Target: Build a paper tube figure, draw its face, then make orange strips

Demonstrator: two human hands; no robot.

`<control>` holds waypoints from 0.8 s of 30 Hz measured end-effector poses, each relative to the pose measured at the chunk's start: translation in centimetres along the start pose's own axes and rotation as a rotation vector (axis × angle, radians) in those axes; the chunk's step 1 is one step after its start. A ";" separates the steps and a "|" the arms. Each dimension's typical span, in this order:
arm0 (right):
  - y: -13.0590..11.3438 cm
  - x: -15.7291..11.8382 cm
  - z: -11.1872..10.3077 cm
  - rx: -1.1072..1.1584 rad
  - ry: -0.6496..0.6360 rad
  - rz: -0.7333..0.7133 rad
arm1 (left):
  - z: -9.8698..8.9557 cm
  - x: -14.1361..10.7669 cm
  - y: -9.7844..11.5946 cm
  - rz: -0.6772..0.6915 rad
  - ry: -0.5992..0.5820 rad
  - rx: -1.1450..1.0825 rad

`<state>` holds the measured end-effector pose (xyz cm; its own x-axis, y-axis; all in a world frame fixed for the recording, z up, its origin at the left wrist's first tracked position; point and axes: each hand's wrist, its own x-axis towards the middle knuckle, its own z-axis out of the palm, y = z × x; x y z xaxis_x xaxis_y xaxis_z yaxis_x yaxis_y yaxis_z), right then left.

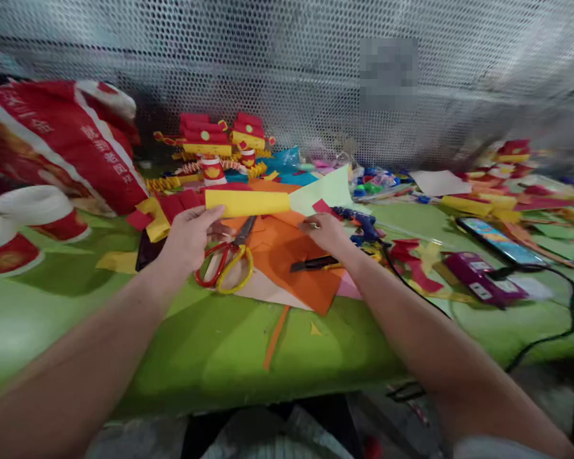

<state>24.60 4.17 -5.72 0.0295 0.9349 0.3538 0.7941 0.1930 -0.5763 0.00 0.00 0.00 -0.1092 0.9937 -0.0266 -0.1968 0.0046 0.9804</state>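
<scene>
A yellow paper strip is held up level above the papers, its left end between the thumb and fingers of my left hand. My right hand is closed near the strip's right end, beside pale green paper; what its fingertips hold is too small to tell. Below lie scissors with red and yellow handles, on orange sheets. Under my right wrist is a black and yellow cutter knife. A blue glue gun lies right of my right hand.
Red and yellow paper models stand at the back. White and red cups and a red bag are on the left. On the green table, a phone, a purple device and black cables lie at the right.
</scene>
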 end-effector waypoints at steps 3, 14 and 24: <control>-0.1 0.1 -0.3 0.019 -0.004 -0.024 | 0.5 -0.4 -0.4 -0.025 -0.058 0.043; -1.6 -2.0 -2.2 0.717 0.242 0.077 | 1.0 -0.9 -1.6 -0.151 -0.204 0.042; -2.8 -3.4 -1.8 1.018 0.195 -0.032 | 0.9 -1.0 -1.7 -0.153 -0.324 -0.146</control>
<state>23.37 -0.11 -3.96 0.1873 0.8780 0.4406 -0.0905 0.4620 -0.8822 1.37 -0.94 -1.46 0.2412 0.9668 -0.0842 -0.3259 0.1624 0.9314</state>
